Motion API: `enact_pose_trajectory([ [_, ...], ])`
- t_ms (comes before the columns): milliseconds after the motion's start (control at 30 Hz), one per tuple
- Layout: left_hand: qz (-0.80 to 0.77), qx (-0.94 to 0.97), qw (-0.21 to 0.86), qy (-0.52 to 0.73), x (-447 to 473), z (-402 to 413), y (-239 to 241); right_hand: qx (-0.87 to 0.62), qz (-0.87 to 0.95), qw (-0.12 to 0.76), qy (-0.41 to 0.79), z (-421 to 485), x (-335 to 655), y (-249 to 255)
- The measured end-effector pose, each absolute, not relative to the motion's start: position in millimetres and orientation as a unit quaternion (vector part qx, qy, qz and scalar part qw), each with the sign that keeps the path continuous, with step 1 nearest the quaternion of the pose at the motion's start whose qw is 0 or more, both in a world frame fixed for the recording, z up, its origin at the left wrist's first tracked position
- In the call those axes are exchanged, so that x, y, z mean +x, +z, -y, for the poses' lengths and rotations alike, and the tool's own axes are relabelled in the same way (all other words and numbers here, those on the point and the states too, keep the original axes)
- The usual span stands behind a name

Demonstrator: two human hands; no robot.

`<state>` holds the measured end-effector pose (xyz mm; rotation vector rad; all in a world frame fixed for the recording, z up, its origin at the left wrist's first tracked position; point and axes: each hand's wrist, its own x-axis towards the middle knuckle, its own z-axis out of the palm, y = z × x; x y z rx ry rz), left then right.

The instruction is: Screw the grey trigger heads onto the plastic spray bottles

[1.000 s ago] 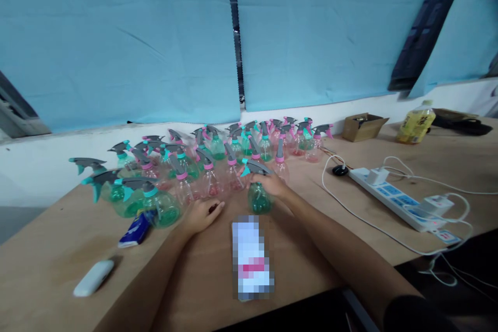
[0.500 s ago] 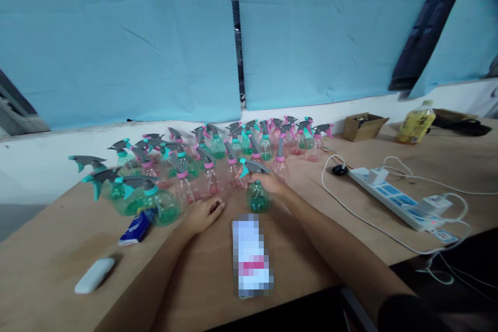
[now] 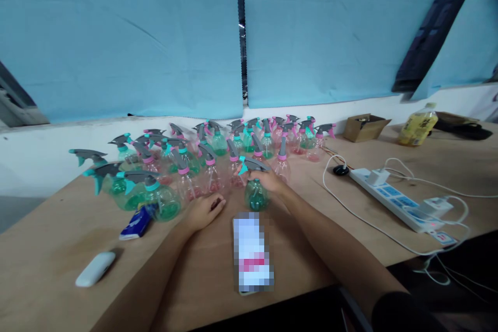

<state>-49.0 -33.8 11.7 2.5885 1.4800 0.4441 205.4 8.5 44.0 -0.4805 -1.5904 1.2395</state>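
Observation:
A green spray bottle (image 3: 257,198) stands upright on the table, its grey and turquoise trigger head leaning left. Wrapped round its neck, just under the head, is my right hand (image 3: 268,180). My left hand (image 3: 203,211) rests on the table with loosely curled fingers; a dark gap shows between thumb and fingers, and I cannot make out whether anything is in it. Closest to it are a pink spray bottle (image 3: 187,185) behind and a green spray bottle (image 3: 168,203) to the left. A phone (image 3: 251,249) with a blurred-out screen lies in front of the held bottle.
Several more pink and green spray bottles crowd the table towards the wall. At left lie a blue packet (image 3: 136,223) and a white oval case (image 3: 95,268). To the right are a power strip (image 3: 389,199) with cables, a small cardboard box (image 3: 365,128) and a yellow-labelled bottle (image 3: 418,125).
The view has shifted slightly. Both hands keep their places, the right one still round the neck of the green spray bottle.

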Motion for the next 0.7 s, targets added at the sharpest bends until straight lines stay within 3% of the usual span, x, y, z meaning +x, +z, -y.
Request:
enact_pose_trajectory([
  [700, -0.494, 0.854, 0.060, 0.155, -49.0, 34.1, 9.2, -0.211, 0.623, 0.540, 0.525, -5.5, 197.0, 39.4],
])
